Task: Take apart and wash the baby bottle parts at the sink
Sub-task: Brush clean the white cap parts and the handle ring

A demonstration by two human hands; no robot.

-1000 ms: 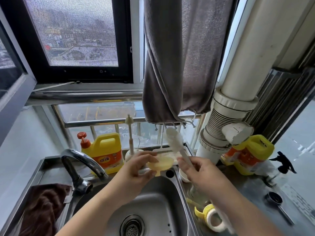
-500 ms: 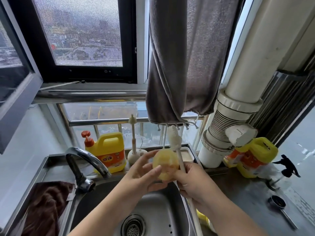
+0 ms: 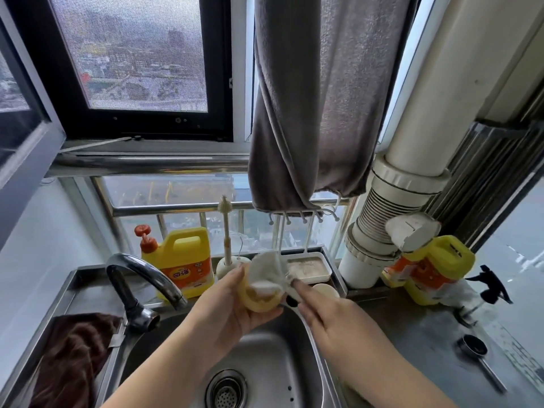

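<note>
While the scrubbing goes on above the basin, the scene reads so:

Part being washed: a pale yellow round plastic bottle part (image 3: pixel 259 298), held over the stainless steel sink (image 3: pixel 273 363), near its far rim.
Left hand: the left hand (image 3: pixel 232 313) cups the part from below and from the left, fingers curled round its edge.
Right hand: the right hand (image 3: pixel 329 322) pinches the handle of a white sponge-headed bottle brush (image 3: pixel 266 272), fingers closed on it.
Key relation: the brush handle's long axis slants from the right hand up and left, so the part lies just left and far of that hand, with the sponge head touching the part's open top.
Judgement: turning the part against the sponge looks like the step in hand.
Tap: the chrome curved faucet (image 3: pixel 147 278) stands to the left; no water shows.
</note>
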